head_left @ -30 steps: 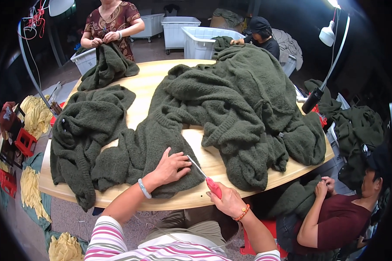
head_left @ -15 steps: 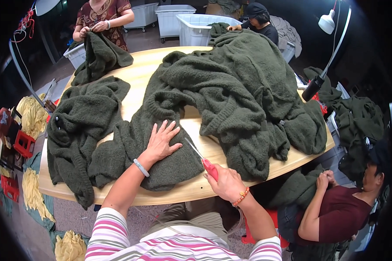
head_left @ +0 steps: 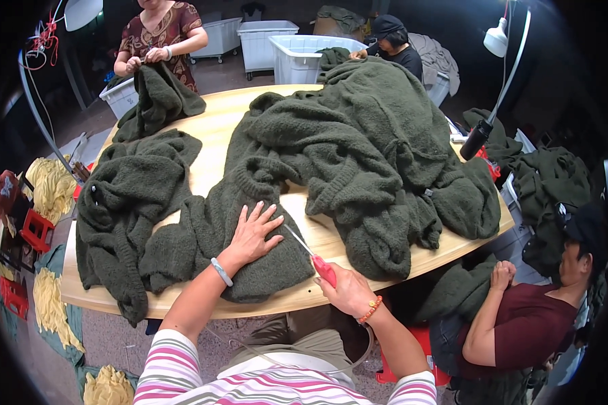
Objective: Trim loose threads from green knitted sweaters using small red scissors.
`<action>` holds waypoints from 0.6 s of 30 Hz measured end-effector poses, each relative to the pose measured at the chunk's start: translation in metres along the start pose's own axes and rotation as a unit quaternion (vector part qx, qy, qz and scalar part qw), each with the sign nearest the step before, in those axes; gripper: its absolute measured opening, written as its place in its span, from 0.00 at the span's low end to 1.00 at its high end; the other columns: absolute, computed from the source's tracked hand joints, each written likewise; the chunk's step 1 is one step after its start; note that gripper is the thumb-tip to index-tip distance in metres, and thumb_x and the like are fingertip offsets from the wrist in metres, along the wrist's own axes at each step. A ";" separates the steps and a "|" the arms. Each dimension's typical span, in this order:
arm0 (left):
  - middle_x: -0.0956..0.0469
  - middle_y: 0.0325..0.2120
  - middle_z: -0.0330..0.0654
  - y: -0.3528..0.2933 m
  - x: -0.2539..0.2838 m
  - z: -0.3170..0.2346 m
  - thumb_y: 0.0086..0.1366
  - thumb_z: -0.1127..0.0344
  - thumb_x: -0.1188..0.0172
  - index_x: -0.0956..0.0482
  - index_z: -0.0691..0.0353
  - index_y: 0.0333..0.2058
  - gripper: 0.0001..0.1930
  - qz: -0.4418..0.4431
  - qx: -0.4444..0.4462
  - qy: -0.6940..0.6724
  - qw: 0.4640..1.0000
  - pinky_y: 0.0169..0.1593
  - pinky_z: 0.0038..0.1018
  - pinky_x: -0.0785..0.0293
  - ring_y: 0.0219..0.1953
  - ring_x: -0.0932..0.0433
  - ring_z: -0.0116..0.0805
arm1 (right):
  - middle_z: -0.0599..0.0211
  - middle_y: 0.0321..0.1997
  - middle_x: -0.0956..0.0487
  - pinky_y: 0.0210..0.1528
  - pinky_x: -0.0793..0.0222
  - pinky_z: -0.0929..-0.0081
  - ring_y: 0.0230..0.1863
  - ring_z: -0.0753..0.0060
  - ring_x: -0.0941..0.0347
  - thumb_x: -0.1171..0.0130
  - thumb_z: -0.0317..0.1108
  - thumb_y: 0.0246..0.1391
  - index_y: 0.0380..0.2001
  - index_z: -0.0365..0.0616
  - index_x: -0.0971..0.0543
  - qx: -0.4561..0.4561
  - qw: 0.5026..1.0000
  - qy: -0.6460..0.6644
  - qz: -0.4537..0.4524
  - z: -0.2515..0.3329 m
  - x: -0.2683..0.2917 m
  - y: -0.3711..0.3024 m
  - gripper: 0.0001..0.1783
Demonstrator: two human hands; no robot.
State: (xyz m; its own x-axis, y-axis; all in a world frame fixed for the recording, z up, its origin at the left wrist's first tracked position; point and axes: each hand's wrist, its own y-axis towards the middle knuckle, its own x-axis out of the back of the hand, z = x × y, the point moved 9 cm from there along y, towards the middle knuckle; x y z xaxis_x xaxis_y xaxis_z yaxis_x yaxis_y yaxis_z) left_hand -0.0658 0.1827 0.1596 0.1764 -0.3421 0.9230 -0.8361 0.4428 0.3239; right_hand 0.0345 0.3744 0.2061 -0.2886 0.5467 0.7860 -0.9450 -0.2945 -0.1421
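Note:
My left hand (head_left: 255, 235) lies flat with spread fingers on a dark green knitted garment (head_left: 263, 273), near the table's front edge. My right hand (head_left: 350, 290) is wrapped round the red handle of a tool with a thin metal shaft (head_left: 300, 241). Its shaft points up and left, and the tip is at the right edge of the garment part under my left hand. From this view I cannot tell whether the tip touches the knit. A large heap of the same dark green knitwear (head_left: 385, 148) lies just beyond and to the right.
More green knitwear (head_left: 135, 182) covers the left of the pale wooden table (head_left: 213, 152). A person (head_left: 162, 40) handles a garment at the far left; another (head_left: 402, 50) is at the back. A seated person (head_left: 520, 317) is close on my right. Lamp (head_left: 478, 138) overhangs the right edge.
The whole view has shifted slightly. The tool's tip has moved a little left, closer to the garment's edge. My left hand stays flat on the knit.

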 end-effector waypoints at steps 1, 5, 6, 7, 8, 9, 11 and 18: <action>0.38 0.63 0.43 0.000 0.000 -0.002 0.60 0.49 0.41 0.26 0.49 0.55 0.25 0.004 0.000 -0.001 1.000 0.67 0.56 0.58 0.67 0.47 0.51 | 0.41 0.30 0.21 0.42 0.30 0.52 0.37 0.39 0.24 0.45 0.45 0.56 0.43 0.39 0.25 0.010 1.000 0.007 -0.017 0.001 0.000 0.002 0.20; 0.37 0.63 0.41 -0.003 0.001 -0.004 0.60 0.49 0.40 0.24 0.48 0.54 0.24 0.004 -0.001 -0.007 1.000 0.67 0.56 0.57 0.68 0.47 0.50 | 0.42 0.30 0.21 0.44 0.30 0.50 0.37 0.40 0.24 0.47 0.45 0.58 0.44 0.39 0.27 0.001 0.999 -0.035 -0.013 0.003 -0.001 0.009 0.20; 0.37 0.63 0.41 -0.004 0.002 -0.003 0.60 0.49 0.40 0.24 0.48 0.54 0.24 0.007 0.004 -0.009 1.000 0.67 0.56 0.57 0.68 0.47 0.50 | 0.43 0.31 0.21 0.44 0.30 0.50 0.37 0.40 0.24 0.47 0.45 0.58 0.43 0.39 0.26 -0.003 0.999 -0.042 -0.007 0.005 0.000 0.008 0.20; 0.37 0.63 0.40 -0.005 0.003 -0.002 0.60 0.49 0.41 0.24 0.49 0.54 0.24 0.008 0.006 -0.013 1.000 0.68 0.55 0.58 0.68 0.47 0.49 | 0.43 0.31 0.21 0.44 0.30 0.50 0.38 0.40 0.24 0.47 0.45 0.58 0.42 0.39 0.26 -0.006 0.999 -0.049 0.000 0.006 0.001 0.007 0.19; 0.37 0.63 0.40 -0.005 0.003 -0.002 0.60 0.49 0.41 0.24 0.49 0.54 0.24 0.007 0.003 -0.013 1.000 0.68 0.55 0.58 0.68 0.47 0.49 | 0.43 0.31 0.21 0.44 0.30 0.50 0.38 0.40 0.24 0.47 0.45 0.58 0.42 0.39 0.26 -0.007 0.999 -0.050 -0.003 0.005 0.002 0.004 0.19; 0.36 0.62 0.41 -0.004 0.003 -0.002 0.60 0.50 0.41 0.24 0.50 0.53 0.24 0.006 0.003 -0.017 1.000 0.67 0.54 0.57 0.67 0.47 0.49 | 0.42 0.31 0.21 0.44 0.30 0.50 0.38 0.40 0.24 0.47 0.46 0.58 0.42 0.39 0.26 0.000 0.998 -0.052 0.018 0.004 -0.001 -0.001 0.20; 0.35 0.62 0.41 -0.001 0.004 -0.002 0.60 0.50 0.41 0.24 0.50 0.53 0.23 0.001 -0.001 -0.021 1.000 0.67 0.53 0.56 0.67 0.46 0.49 | 0.41 0.30 0.22 0.43 0.31 0.50 0.37 0.39 0.24 0.48 0.46 0.58 0.41 0.39 0.26 0.012 0.999 -0.016 0.038 -0.001 -0.002 -0.013 0.20; 0.19 0.40 0.41 0.049 0.048 0.018 0.55 0.67 0.36 0.19 0.58 0.36 0.09 -0.101 0.035 -0.151 0.983 0.50 0.36 0.30 0.45 0.23 0.43 | 0.39 0.30 0.23 0.40 0.31 0.53 0.37 0.37 0.25 0.45 0.47 0.57 0.39 0.38 0.26 -0.017 0.987 0.151 -0.052 -0.055 -0.001 -0.021 0.21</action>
State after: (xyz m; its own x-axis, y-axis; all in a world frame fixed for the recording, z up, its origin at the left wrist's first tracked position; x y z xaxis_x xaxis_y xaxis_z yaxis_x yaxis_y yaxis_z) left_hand -0.1076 0.1729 0.2156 0.1882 -0.6523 0.7342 -0.8360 0.2859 0.4683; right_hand 0.0462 0.4232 0.1746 -0.2177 0.7832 0.5824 -0.9751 -0.2005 -0.0948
